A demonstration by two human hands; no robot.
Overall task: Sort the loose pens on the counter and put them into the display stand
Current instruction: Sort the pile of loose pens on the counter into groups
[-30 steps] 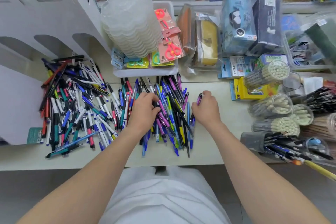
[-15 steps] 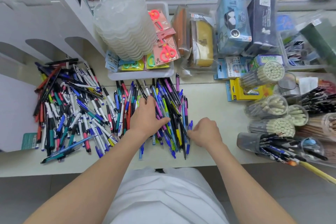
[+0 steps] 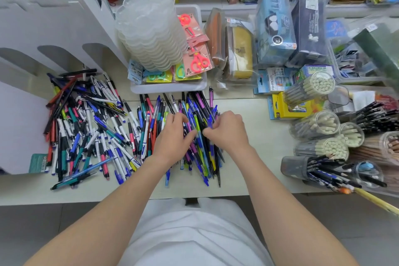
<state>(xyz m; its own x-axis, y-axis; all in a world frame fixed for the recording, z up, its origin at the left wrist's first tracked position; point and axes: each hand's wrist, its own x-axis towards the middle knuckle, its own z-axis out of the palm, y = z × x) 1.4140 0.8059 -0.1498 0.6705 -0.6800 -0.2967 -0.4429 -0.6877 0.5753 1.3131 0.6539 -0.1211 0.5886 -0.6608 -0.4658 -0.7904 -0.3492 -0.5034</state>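
At tabletop centre, the right hand [image 3: 227, 134] has closed in beside the left hand [image 3: 173, 138] on the multicoloured plastic pen heap [image 3: 199, 104]. Fingers [image 3: 179, 117] curl onto pens; grip unconfirmed. Sorting continues.

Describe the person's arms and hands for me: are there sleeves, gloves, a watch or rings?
The left arm and right arm are bare to the frame's edge, no sleeve in sight. The left hand and right hand wear no gloves, and no watch, bracelet or ring shows. The only clothing in view is a white garment below.
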